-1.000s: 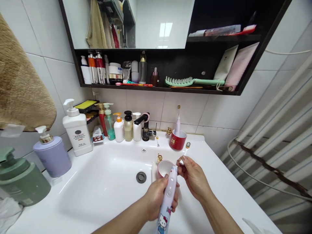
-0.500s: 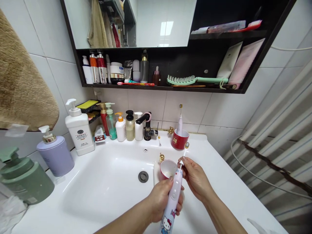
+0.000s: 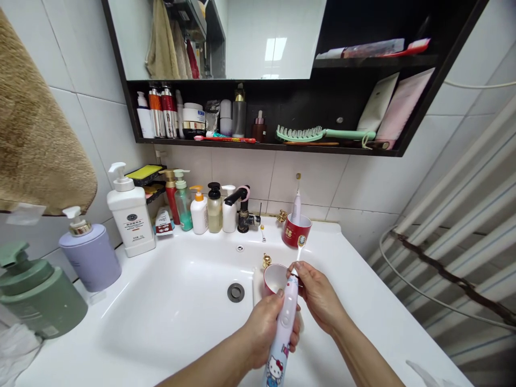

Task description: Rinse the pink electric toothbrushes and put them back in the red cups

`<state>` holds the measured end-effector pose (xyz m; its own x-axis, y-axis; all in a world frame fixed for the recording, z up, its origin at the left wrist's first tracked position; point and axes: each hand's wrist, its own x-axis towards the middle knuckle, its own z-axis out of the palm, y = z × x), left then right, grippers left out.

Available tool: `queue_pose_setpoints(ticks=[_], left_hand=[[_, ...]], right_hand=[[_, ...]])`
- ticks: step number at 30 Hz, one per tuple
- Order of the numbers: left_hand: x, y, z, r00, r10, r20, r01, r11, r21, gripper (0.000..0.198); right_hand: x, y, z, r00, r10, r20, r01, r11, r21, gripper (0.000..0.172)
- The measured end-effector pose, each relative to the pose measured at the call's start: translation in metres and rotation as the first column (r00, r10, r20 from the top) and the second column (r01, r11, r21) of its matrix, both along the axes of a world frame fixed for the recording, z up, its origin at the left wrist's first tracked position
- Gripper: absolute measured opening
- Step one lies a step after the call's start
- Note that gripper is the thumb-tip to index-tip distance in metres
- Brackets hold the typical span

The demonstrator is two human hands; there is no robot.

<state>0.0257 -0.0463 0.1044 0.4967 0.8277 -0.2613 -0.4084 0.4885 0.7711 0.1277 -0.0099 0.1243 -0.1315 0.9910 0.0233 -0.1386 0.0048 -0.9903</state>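
Observation:
My left hand (image 3: 264, 328) is wrapped round the pale pink handle of an electric toothbrush (image 3: 287, 317) with a cartoon cat near its base. Between the thumb and fingers of my right hand (image 3: 318, 293) is the neck of the white brush head (image 3: 300, 248), which sits at the handle's top end. Just behind the hands, a red cup (image 3: 276, 275) with a white inside lies partly hidden. Farther back, another red cup (image 3: 296, 231) holds a second electric toothbrush (image 3: 297, 207). A small brush head (image 3: 262, 232) rests by the faucet.
The white sink basin (image 3: 173, 301) has a drain (image 3: 236, 292) and a black faucet (image 3: 243, 209). Pump bottles, including a white one (image 3: 131, 215) and a purple one (image 3: 92, 258), line the back and left. A dark cabinet (image 3: 242, 141) hangs above; a towel (image 3: 36, 129) hangs left.
The brush head has come down onto the handle, and the metal shaft seen between them before no longer shows. My right hand has moved slightly left with it.

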Motion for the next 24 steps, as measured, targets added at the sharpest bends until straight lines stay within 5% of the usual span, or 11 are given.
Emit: queue_pose_setpoints(ticks=[7, 19, 24], left_hand=[[-0.0007, 0.0006, -0.0014, 0.99, -0.138, -0.019, 0.138, 0.99, -0.01, 0.05], [0.0051, -0.0043, -0.0013, 0.996, 0.043, -0.083, -0.04, 0.998, 0.04, 0.049], [0.0053, -0.0032, -0.003, 0.981, 0.113, -0.156, -0.09, 0.985, 0.148, 0.048]], right_hand=[[0.0014, 0.0008, -0.0007, 0.991, -0.133, -0.011, 0.133, 0.99, 0.041, 0.024], [0.0029, 0.0023, 0.0025, 0.996, -0.061, -0.068, 0.061, 0.998, 0.002, 0.02], [0.0008, 0.0024, 0.0016, 0.988, -0.139, 0.064, 0.138, 0.99, 0.034, 0.024]])
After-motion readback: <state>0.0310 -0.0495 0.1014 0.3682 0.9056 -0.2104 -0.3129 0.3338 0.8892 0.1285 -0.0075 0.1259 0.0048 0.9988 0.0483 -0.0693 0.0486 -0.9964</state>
